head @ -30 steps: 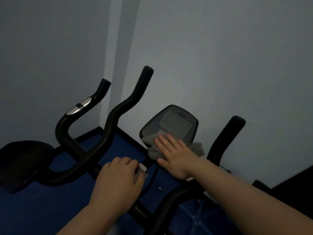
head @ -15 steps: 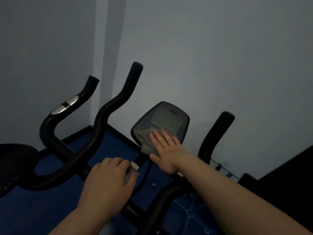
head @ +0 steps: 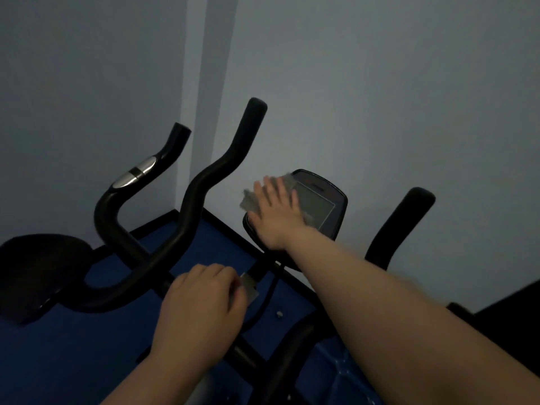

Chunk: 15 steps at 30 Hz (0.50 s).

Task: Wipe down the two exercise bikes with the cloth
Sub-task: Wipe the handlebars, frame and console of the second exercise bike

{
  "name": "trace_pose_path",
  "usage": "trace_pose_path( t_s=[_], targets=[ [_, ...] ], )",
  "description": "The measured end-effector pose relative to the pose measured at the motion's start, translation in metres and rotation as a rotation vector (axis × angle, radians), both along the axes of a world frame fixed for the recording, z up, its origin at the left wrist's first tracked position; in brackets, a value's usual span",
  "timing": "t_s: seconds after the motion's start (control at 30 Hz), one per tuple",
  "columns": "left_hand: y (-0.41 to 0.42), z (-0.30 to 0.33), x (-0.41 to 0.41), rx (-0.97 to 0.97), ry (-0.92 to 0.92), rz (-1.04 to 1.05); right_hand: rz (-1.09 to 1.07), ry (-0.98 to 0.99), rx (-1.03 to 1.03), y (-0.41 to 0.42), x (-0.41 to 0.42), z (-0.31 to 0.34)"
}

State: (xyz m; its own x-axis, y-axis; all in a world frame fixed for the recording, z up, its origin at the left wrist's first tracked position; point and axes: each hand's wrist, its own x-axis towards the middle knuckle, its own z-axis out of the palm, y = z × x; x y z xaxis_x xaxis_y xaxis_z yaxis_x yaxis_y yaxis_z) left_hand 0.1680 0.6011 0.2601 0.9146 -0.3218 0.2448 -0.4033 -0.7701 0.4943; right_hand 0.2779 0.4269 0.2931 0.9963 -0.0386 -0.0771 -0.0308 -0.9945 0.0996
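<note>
Head view: two hands, one cloth, one console, three upright handlebar ends, one saddle. Right hand lies flat, fingers straight and spread, pressing the grey cloth against the upper left part of the console; its grip is released, not curled round the cloth. Cloth corners show beyond the fingers, left and above. Left hand is curled over the black handlebar bar of the near exercise bike, its grip grasping the bar beside a grey metal bracket. Black saddle sits at far left above blue floor.
</note>
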Motion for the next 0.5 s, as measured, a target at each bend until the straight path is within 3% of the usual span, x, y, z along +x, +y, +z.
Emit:
trace_pose_path(
  t_s=[0.13, 0.23, 0.33, 0.5],
  targets=[
    [0.001, 0.002, -0.001, -0.002, 0.004, -0.011, 0.097, 0.216, -0.092, -0.003, -0.061, -0.020],
    [0.001, 0.003, -0.001, -0.019, 0.012, -0.025, -0.108, 0.257, -0.184, -0.035, -0.079, -0.007],
    [0.001, 0.003, -0.002, -0.034, 0.012, -0.015, -0.341, 0.181, -0.101, -0.057, -0.062, 0.008],
    [-0.002, 0.003, 0.001, -0.045, 0.014, 0.022, -0.420, -0.096, 0.038, -0.048, -0.004, 0.012]
  ],
)
